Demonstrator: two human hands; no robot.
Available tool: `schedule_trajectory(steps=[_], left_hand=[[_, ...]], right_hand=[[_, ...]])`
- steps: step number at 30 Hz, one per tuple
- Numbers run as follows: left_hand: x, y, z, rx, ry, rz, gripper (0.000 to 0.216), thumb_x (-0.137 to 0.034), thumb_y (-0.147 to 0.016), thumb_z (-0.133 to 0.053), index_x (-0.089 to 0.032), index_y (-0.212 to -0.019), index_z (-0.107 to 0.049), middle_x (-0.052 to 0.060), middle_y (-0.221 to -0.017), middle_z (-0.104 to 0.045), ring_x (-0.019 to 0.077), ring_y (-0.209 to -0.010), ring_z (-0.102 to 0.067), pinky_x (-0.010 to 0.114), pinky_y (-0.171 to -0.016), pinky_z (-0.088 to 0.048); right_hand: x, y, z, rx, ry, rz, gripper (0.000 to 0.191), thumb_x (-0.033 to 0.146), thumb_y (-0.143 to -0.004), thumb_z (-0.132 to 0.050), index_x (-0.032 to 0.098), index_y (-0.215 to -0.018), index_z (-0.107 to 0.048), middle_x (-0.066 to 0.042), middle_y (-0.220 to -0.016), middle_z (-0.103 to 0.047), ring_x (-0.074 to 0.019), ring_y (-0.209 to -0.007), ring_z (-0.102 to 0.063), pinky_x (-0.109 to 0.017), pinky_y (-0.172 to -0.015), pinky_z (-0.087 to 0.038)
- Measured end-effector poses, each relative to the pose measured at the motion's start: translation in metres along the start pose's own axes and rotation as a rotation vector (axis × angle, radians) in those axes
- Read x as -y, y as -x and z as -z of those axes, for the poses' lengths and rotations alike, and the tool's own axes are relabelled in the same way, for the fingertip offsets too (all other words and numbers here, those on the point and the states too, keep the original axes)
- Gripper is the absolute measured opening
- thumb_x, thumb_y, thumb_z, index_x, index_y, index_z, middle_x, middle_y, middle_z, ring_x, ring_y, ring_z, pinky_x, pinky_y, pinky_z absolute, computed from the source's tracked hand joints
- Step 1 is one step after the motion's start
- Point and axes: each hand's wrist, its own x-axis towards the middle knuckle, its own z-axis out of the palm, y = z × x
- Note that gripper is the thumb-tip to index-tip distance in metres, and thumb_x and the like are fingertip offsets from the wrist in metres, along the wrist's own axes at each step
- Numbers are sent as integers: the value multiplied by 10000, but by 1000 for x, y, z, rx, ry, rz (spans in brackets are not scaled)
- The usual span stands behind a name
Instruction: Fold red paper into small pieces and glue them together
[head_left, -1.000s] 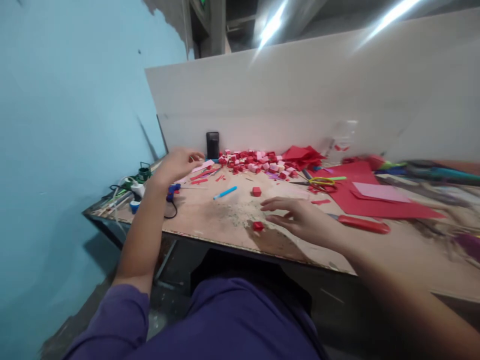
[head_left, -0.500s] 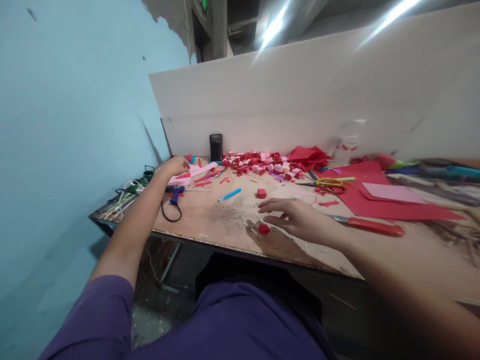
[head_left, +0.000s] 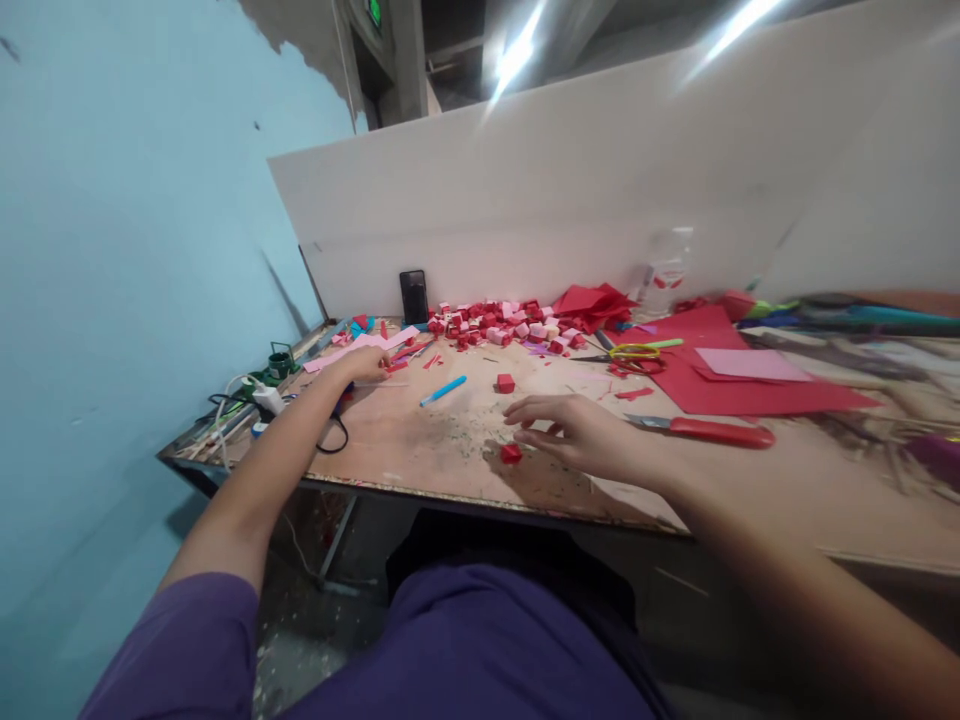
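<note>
My left hand (head_left: pixel 367 365) reaches far over the left part of the table, its bent fingertips beside red paper strips (head_left: pixel 397 366). Nothing shows in its fingers. Below it lies a blue glue gun (head_left: pixel 345 395), mostly hidden by the forearm, with its black cord (head_left: pixel 335 440) curling out. My right hand (head_left: pixel 562 430) hovers palm down, fingers apart and holding nothing. Just under its fingertips sits a small red paper box (head_left: pixel 511 454), and a second red box (head_left: pixel 505 383) stands behind. A blue pen (head_left: pixel 443 391) lies between the two hands.
A heap of red and pink paper boxes (head_left: pixel 499 325) lies at the back, beside an upright phone (head_left: pixel 414 296). Rightward are yellow-handled scissors (head_left: pixel 634 357), a red-handled knife (head_left: pixel 720 431), red sheets (head_left: pixel 742 395) and a clear bottle (head_left: pixel 667 280). A charger (head_left: pixel 268 400) sits at left.
My left hand has come down and nearer from the pink paper to the red strips, now covering much of the glue gun. My right hand stays over the red box. The view has shifted rightward.
</note>
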Motion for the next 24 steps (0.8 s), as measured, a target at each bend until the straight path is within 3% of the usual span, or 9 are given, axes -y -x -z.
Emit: schedule_trajectory(steps=[3, 8, 14, 16, 19, 21, 24], left_hand=[[-2, 2, -3, -21, 8, 4, 274, -413, -950, -683, -139, -956, -702, 52, -964, -730, 188, -889, -679, 391, -880, -544], [-9, 9, 7, -112, 138, -13, 121, -243, -852, -680, -137, -807, -716, 57, -787, -725, 185, -782, -653, 300, -754, -505], [-28, 34, 25, -108, 435, -152, 335, -315, -888, -609, -138, -1137, -746, 84, -982, -791, 178, -838, -708, 286, -780, -549], [-41, 44, 28, -68, 513, -202, 373, -337, -872, -643, -147, -1177, -741, 91, -1037, -792, 178, -863, -720, 294, -804, -566], [-68, 61, 26, -28, 643, -292, 345, -358, -827, -709, -146, -1091, -774, 100, -1038, -791, 177, -853, -711, 295, -792, -562], [-91, 76, 20, -48, 667, -347, 305, -393, -845, -707, -169, -1032, -795, 85, -990, -795, 179, -840, -702, 294, -775, -550], [-131, 108, 0, -193, 653, -406, 212, -368, -866, -690, -200, -926, -805, 55, -912, -796, 187, -830, -705, 289, -773, -548]], right_hand=[[0, 2, 2, -5, -5, -11, 260, 344, -948, -602, 208, -1053, -797, -101, -1153, -797, -254, -953, -766, -343, -789, -595], [-1, 7, 2, -7, -4, -23, 268, 345, -952, -610, 208, -1090, -794, -101, -1134, -801, -250, -943, -764, -341, -787, -585], [-1, 9, -3, -47, -33, -84, 240, 312, -937, -635, 203, -1073, -799, -94, -1055, -814, -246, -886, -771, -347, -771, -588], [1, 6, -3, -87, -79, -125, 241, 289, -933, -645, 201, -1102, -793, -94, -1054, -815, -238, -876, -771, -347, -771, -595], [9, 4, -3, -159, -169, -188, 309, 265, -935, -659, 211, -1223, -759, -91, -1073, -811, -218, -869, -766, -348, -794, -602], [18, 7, -4, -190, -211, -217, 359, 252, -943, -656, 210, -1293, -729, -92, -1095, -804, -206, -876, -760, -341, -810, -599], [32, 18, -10, -213, -308, -247, 440, 259, -949, -658, 203, -1385, -669, -92, -1107, -800, -194, -870, -756, -328, -807, -592]])
